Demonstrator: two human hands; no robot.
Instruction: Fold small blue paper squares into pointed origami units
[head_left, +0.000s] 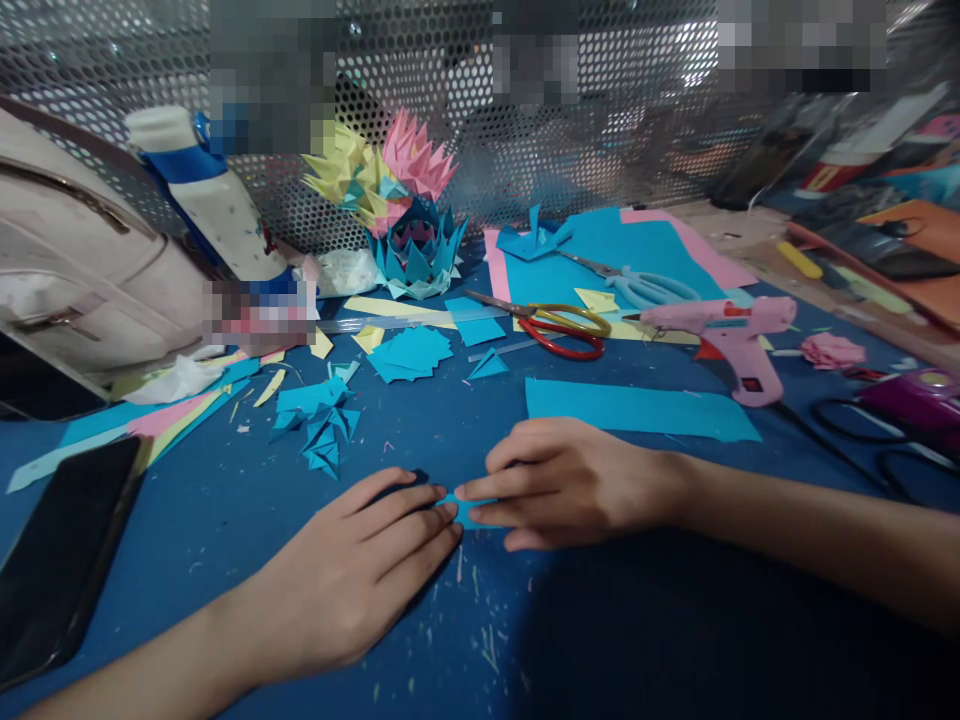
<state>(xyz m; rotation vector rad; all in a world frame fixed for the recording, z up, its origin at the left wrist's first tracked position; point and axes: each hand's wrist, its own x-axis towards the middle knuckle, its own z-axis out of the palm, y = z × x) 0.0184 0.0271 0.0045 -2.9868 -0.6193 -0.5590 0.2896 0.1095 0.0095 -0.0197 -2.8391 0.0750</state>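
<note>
A small piece of blue paper lies on the blue tabletop between my two hands, mostly covered by fingers. My left hand presses its fingertips on the paper's left end, thumb hidden underneath. From the other side my right hand holds the right part down with its fingertips, which nearly meet those of the left. Behind my right hand is a long blue paper strip. Folded blue paper points lie in a small pile beyond my left hand, near a stack of cut blue paper squares.
Red-and-yellow-handled scissors, light-blue scissors and a pink glue gun lie farther back. Folded paper flowers stand by the perforated metal panel. A phone, a bottle and a bag are at left.
</note>
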